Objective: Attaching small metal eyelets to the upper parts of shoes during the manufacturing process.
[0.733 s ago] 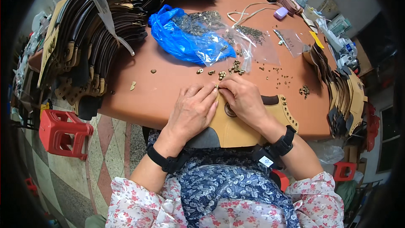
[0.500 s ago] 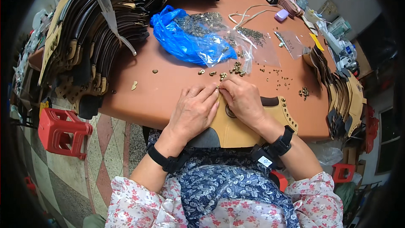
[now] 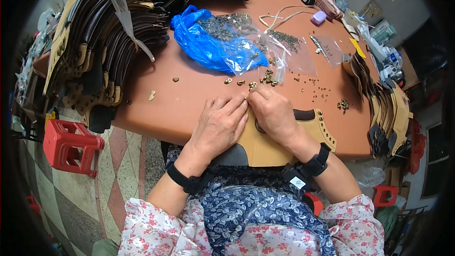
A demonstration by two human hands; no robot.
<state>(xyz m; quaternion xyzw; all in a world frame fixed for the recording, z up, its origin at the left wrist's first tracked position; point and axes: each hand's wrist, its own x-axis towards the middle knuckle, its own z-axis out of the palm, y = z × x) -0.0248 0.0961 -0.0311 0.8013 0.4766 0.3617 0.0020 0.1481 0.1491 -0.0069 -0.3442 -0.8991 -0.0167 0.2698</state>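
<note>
A tan leather boot upper [image 3: 268, 148] with a dark grey end lies across the table's near edge and overhangs toward my lap. Small brass-coloured fittings line its curved right edge. My left hand [image 3: 219, 125] holds the upper's far left edge, its fingers pressed together and thumb mostly hidden. Against the left fingertips, my right hand [image 3: 272, 114] is closed in a pinch at that same edge. A tiny brass-coloured fitting shows between the fingertips, mostly covered. Just beyond them lie loose brass-coloured fittings [image 3: 268, 77].
A blue plastic bag [image 3: 189, 42] with many small metal parts sits beyond my hands, beside clear bags [image 3: 303, 57]. Tied stacks of leather uppers [image 3: 90, 42] stand at left; more uppers [image 3: 386, 109] rest at the right edge. A red stool [image 3: 71, 147] is on the floor at left.
Both hands stay at the upper's far edge. My right fingers have shifted slightly and cover more of the tiny fitting. The view has moved a little.
</note>
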